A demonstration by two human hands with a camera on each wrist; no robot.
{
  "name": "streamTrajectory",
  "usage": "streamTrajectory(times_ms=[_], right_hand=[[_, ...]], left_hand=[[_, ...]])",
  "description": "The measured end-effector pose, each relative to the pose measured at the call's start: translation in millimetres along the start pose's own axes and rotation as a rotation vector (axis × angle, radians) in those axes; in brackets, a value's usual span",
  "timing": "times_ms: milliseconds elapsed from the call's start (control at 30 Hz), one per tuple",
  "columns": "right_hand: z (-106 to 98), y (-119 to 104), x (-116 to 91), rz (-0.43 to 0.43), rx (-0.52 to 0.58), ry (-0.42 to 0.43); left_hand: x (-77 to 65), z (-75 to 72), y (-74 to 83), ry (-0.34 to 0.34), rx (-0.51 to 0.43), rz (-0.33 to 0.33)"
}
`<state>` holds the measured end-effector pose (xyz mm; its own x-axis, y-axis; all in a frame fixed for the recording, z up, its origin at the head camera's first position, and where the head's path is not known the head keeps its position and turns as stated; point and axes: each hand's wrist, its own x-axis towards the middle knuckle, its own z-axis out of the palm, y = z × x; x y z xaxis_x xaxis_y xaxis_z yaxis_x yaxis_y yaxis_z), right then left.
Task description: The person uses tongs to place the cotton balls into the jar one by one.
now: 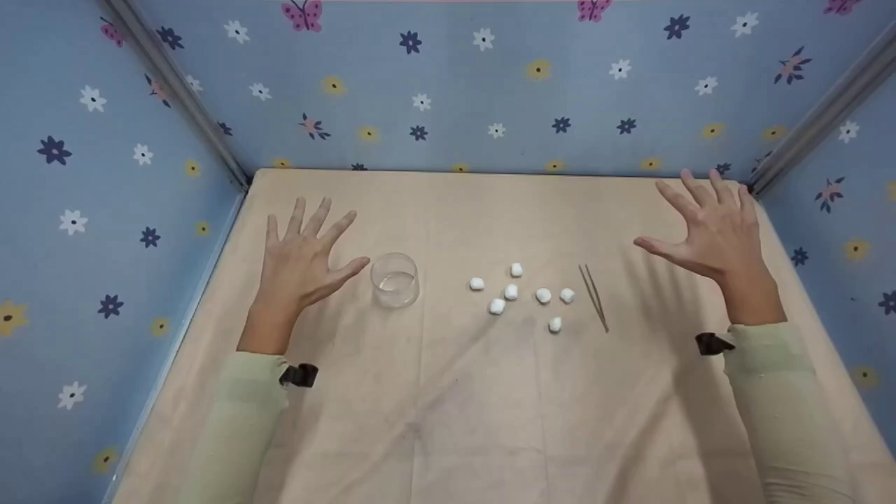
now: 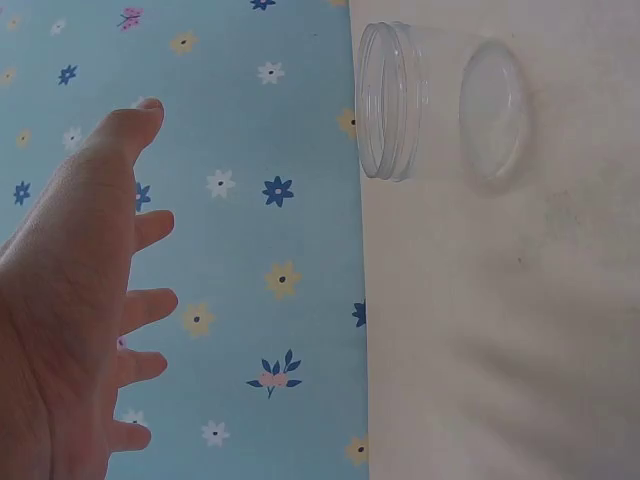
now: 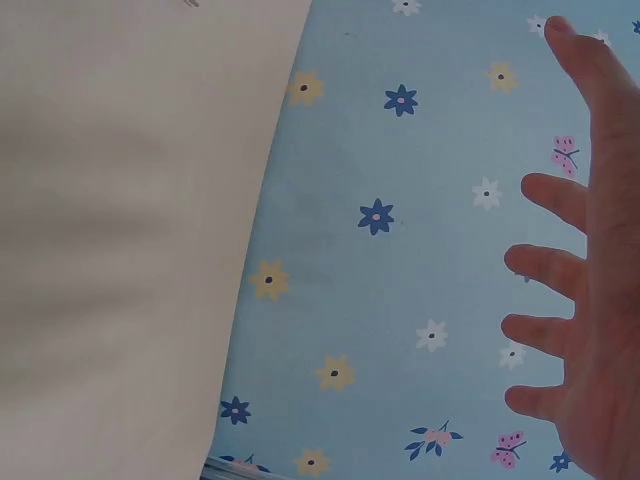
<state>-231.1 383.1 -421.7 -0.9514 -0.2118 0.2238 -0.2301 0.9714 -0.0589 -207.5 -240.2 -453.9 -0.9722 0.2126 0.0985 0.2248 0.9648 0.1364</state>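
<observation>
In the head view my left hand (image 1: 297, 269) is held over the left of the table, fingers spread, holding nothing. Just right of its thumb stands a clear plastic jar (image 1: 395, 281), upright with its mouth uncovered; the left wrist view shows the jar (image 2: 440, 105) with a threaded rim. Several white cotton balls (image 1: 511, 292) lie scattered near the table's middle. To their right rests a pair of thin metal tweezers (image 1: 595, 299), tips pointing away from me. My right hand (image 1: 721, 234) hovers over the far right of the table with fingers spread and nothing in it.
A beige cloth (image 1: 476, 406) with fold creases covers the table. Blue flowered panels (image 1: 455, 84) wall off the back and both sides, with grey metal posts (image 1: 182, 91) at the corners. Dark bands (image 1: 299, 376) sit at both wrists over pale green sleeves.
</observation>
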Motion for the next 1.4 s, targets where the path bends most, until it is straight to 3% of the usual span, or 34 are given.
streamTrajectory(times_ms=[333,500,833,1067,1400], right_hand=[[-2.2,-10.9,7.5,-0.028,0.006,0.029],[3.2,-13.0,5.4,-0.031,0.022,0.028],[19.3,-17.3,-4.1,-0.040,0.002,0.018],[35.3,-21.9,-11.0,-0.042,0.018,-0.011],[50.3,-24.4,-18.1,-0.072,0.021,0.021]], left_hand=[[7.6,-1.6,6.7,0.000,-0.001,0.008],[9.2,4.3,3.2,0.004,-0.103,-0.009],[11.9,19.3,0.6,0.072,-0.295,-0.001],[13.6,39.6,-0.2,0.097,-0.433,-0.013],[12.4,63.0,-2.6,0.124,-0.653,-0.028]])
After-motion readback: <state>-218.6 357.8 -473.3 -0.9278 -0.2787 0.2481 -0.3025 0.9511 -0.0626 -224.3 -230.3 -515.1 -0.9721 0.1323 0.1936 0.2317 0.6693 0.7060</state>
